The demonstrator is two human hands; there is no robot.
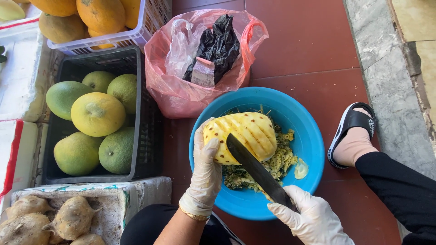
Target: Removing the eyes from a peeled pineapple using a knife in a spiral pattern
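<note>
Over blue basin, left hand cupping pineapple, right hand angling knife

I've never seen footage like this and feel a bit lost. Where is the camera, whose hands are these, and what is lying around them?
There is one picture, from a camera worn on a person's head, looking down at their own gloved hands.

The left hand steadies a peeled pineapple over a blue basin holding peel scraps. The right hand grips a dark knife, its blade laid against the fruit.

On the red tiled floor sits a pink plastic bag with a black bag inside. To the left, a black crate holds green and yellow pomelos; a white box below holds brownish tubers. The person's foot in a black sandal shows on the right.
</note>
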